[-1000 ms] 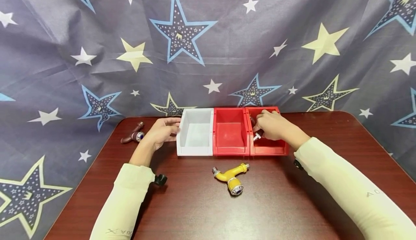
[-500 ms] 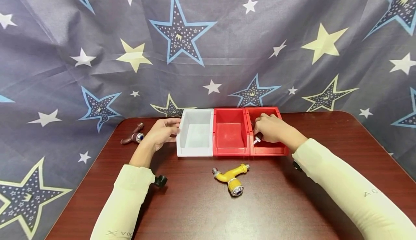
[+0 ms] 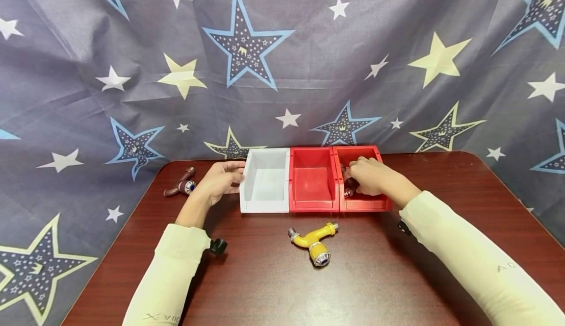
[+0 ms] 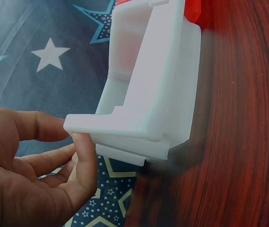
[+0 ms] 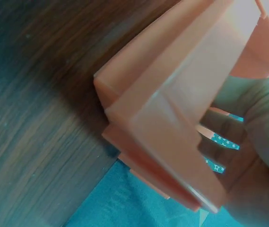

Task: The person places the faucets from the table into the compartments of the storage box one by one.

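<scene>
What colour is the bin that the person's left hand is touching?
That bin is plain white; it shows best in the left wrist view.

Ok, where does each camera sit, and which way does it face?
Head: worn on the head, facing forward and down at the table; left hand, right hand and sleeves show.
Left wrist: on that wrist, facing the white bin; left hand shows.
Right wrist: on that wrist, facing the rightmost red bin; right hand shows.
Head and left wrist share the white bin.
</scene>
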`<state>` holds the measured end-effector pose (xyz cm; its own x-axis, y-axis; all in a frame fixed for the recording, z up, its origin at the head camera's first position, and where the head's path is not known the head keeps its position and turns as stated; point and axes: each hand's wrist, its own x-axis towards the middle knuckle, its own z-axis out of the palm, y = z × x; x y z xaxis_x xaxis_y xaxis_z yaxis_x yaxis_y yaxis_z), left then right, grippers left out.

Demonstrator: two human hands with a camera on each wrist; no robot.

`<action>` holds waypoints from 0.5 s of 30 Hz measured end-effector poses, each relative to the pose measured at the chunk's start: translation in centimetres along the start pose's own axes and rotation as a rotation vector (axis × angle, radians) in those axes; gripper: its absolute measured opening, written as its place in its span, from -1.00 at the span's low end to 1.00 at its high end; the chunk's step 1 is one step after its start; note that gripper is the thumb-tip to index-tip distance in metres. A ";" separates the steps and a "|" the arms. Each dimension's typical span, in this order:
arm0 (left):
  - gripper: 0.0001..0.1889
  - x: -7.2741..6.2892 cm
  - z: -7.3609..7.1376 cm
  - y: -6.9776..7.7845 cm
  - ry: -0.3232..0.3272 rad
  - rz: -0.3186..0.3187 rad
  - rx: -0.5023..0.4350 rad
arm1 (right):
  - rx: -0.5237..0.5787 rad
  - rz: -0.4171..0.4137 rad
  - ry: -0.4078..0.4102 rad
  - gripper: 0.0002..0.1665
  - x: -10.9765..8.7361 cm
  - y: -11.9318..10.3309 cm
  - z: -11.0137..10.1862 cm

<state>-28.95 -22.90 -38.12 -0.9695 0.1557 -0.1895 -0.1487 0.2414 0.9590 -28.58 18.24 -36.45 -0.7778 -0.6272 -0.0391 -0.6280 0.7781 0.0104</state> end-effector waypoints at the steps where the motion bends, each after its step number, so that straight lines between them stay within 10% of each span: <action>1: -0.42 0.0 0.0 0.0 -0.002 0.001 0.001 | 0.001 0.003 0.008 -0.59 -0.1 0.0 0.0; 15: -0.43 -0.1 0.0 0.3 -0.005 0.001 0.007 | 0.046 -0.046 0.197 -0.61 -1.9 0.2 -2.8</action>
<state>-28.85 -22.83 -37.86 -0.9685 0.1610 -0.1898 -0.1465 0.2479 0.9576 -27.30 19.49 -33.61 -0.7408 -0.6529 0.1577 -0.6647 0.7464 -0.0325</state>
